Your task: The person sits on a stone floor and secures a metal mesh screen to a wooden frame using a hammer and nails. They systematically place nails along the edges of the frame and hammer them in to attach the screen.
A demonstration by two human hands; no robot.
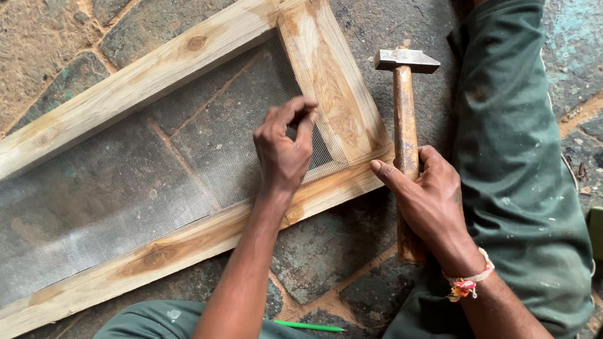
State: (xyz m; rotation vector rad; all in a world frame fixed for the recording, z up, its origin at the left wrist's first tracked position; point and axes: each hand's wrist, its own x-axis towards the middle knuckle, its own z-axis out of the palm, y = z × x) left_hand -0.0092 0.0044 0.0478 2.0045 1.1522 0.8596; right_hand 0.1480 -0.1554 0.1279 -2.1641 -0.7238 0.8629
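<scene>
— What do you have on the far left?

— A long wooden frame (182, 64) lying flat on the stone floor (30, 41), running off the left edge. A fine grey mesh (105, 192) is stretched across its opening. I judge the mesh light and springy, easy to dent or tear, so I would press it only near the wood, never mid-span. The frame looks stiff and fairly heavy; its rails are the place to take hold.

— And the hands?

— The left hand (285, 151) hovers over the mesh at the frame's right corner, fingers (298, 113) pinched together at the tips. Whether they nip something small, I cannot tell. The right hand (429, 198) is just beside the frame's lower rail, clenched around the wooden handle of a hammer (406, 120), thumb laid along it. The steel head points away from me, lying off the frame's end.

— How does the hammer handle?

— Head-heavy, I judge, with a worn handle; the grasp sits about mid-handle.

— Anything further right?

— A green trouser leg (518, 169), a thread wristband (468, 281), and a green pencil (309, 326) on the floor.
</scene>
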